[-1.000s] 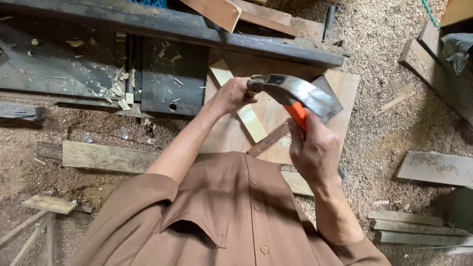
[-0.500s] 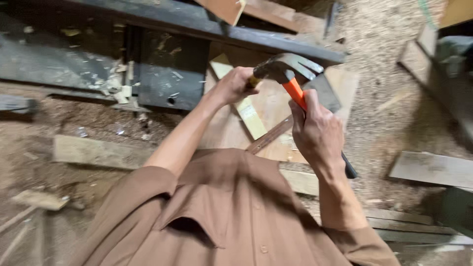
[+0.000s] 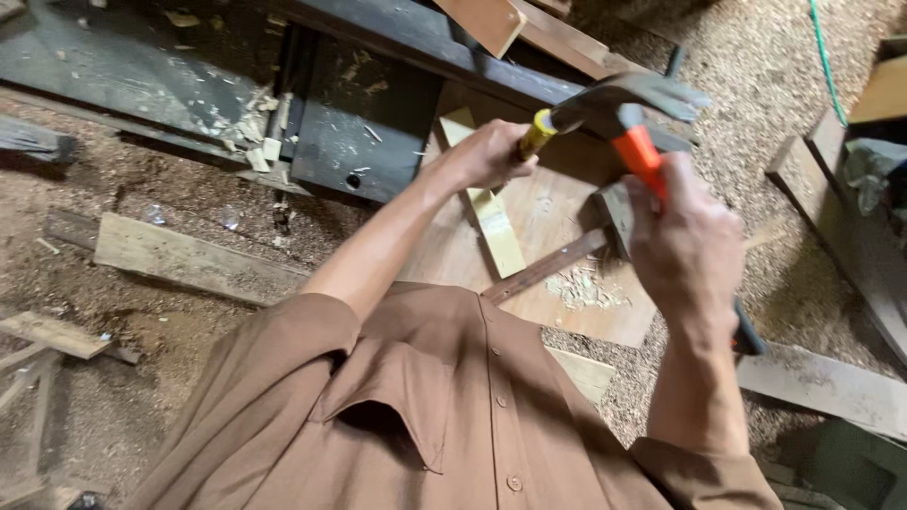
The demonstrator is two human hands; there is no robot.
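Note:
My right hand grips a claw hammer by its orange handle, with the dark steel head raised above the work. My left hand is closed around a chisel with a yellow handle, whose end sits just under the hammer head. Below them a pale wooden strip lies on a flat wooden board. A thin dark wooden slat crosses the board beside a small heap of wood shavings. The chisel's blade is hidden behind my left hand.
A dark workbench slab with wood chips lies at the upper left. Loose planks and offcuts rest on the sawdust-covered floor. More planks lie at the right, and a green cord runs at the top right.
The hammer head has swung from beside my left hand upward and to the right. The view has shifted slightly; my left hand still holds the chisel at the board.

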